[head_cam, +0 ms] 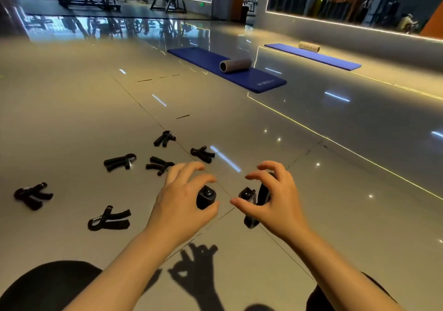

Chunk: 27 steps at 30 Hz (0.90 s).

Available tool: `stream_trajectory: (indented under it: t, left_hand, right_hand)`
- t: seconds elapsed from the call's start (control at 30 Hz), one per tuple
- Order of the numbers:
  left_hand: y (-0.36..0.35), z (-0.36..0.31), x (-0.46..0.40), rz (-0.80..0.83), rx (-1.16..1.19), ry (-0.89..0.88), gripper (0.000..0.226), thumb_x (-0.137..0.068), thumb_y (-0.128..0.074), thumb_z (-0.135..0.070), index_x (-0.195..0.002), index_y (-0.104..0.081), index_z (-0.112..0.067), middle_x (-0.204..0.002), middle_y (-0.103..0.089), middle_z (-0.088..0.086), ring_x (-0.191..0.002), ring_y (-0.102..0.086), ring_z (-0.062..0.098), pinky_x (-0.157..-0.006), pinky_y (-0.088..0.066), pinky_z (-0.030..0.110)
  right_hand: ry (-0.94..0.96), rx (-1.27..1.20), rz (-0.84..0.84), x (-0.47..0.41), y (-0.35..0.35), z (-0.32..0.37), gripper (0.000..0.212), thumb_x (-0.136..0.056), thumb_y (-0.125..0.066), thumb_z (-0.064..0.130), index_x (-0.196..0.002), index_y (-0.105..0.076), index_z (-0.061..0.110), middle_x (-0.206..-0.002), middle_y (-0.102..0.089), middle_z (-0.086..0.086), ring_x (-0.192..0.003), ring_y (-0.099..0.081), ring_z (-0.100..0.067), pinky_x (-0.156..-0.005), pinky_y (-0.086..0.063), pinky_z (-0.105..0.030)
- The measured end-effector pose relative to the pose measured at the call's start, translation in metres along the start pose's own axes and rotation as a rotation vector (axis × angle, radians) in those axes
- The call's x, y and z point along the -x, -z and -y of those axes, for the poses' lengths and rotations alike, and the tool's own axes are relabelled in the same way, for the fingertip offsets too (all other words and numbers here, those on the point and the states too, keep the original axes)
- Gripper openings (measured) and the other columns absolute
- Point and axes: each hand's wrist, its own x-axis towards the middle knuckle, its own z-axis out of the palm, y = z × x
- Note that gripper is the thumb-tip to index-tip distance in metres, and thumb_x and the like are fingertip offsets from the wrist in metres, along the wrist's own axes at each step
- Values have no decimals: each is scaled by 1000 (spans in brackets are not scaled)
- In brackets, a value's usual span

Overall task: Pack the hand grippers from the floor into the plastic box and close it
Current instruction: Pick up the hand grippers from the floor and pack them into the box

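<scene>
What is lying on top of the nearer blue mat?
A grey ribbed foam roller lies across the nearer blue mat, its hollow end showing. Faint print marks the mat's near end. Whatever is under the roller or the mat is hidden.

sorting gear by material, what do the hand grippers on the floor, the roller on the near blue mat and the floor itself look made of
Hand grippers: handles look like matte black foam or rubber sleeves, with a shiny metal spring showing at the head.
Roller: grey, ridged and hollow, probably textured foam over a tube.
Blue mat: dull, thick pad, likely foam.
Floor: glossy tile or polished stone, mirroring lights, with thin joint lines.
</scene>
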Motion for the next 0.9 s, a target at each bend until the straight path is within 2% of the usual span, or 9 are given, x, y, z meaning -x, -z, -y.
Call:
stream_trajectory:
  t: [0.17, 0.27, 0.33, 0.4, 0.53, 0.63, 0.73, 0.8, 0.9]
  left_hand:
    - [-10, -9, 1, 71, -8, -60, 29, -79, -68, -34, -107, -64, -28, -125, -47, -13, -122, -20, 1, -84, -33, 24]
    - [-12, -21, 11, 68, 4, -122, 28, -78, -59, -43, -101, -66, -28, -118, -52, -12, -120, -26, 3, -81, -32, 23]
    - [-11, -33, 25, 58, 25, -149, 30, -74, -52, -46, -95, -66, -29, -114, -53, -12, -116, -31, 6, -79, -29, 15]
    - [-9, -43, 41, 64, 53, -155, 22, -73, -61, -40, -91, -64, -28, -114, -54, -12, -115, -33, 5, -79, -25, 10]
    - [1, -57, 82, 63, 86, -163, 24, -73, -67, -36, -94, -64, -23, -113, -54, -11, -113, -38, 7, -78, -29, 8]
    - [9, -69, 117, 66, 106, -186, 24, -74, -69, -32, -97, -64, -25, -111, -55, -11, -111, -40, 10, -81, -29, 10]
    - [21, -84, 155, 67, 161, -186, 26, -75, -74, -26, -99, -66, -27, -111, -55, -12, -111, -36, 4, -84, -28, 10]
    - [33, -96, 178, 76, 202, -188, 23, -75, -73, -28, -98, -67, -28, -109, -54, -14, -108, -35, 0, -85, -28, 7]
    - [59, -118, 205, 101, 234, -258, 28, -73, -60, -47, -96, -66, -31, -109, -53, -16, -106, -38, 1, -85, -28, 6]
  right_hand:
    - [95, 216, 55, 18, -4, -22, 53, -68, -57, 70, -94, -67, 25, -102, -54, 7, -91, -46, -11, -72, -49, -31]
    - [142, 183, -11, 20, 4, -4, 44, -70, -58, 62, -85, -68, 22, -91, -54, 5, -83, -43, -10, -69, -42, -25]
    - [112, 115, -74, 29, 14, 13, 41, -71, -58, 58, -85, -68, 21, -90, -51, 7, -83, -43, -10, -68, -35, -16]
    - [70, 82, -124, 44, 25, 30, 41, -73, -57, 58, -86, -68, 21, -91, -50, 8, -85, -45, -10, -69, -35, -12]
    - [32, 94, -156, 83, 47, 62, 44, -73, -57, 61, -92, -67, 23, -94, -49, 11, -88, -46, -8, -70, -41, -21]
    - [-35, 88, -160, 120, 67, 80, 50, -71, -53, 68, -96, -65, 26, -96, -47, 14, -89, -46, -4, -67, -42, -19]
    - [-128, 51, -184, 165, 87, 93, 50, -70, -57, 70, -95, -64, 26, -95, -48, 12, -85, -47, -5, -64, -40, -14]
    - [-198, 31, -188, 197, 101, 101, 49, -70, -60, 69, -95, -63, 26, -95, -47, 11, -84, -49, -5, -63, -40, -12]
    - [-256, 33, -246, 240, 117, 112, 41, -73, -65, 61, -95, -62, 26, -96, -49, 9, -86, -50, -4, -65, -42, -14]
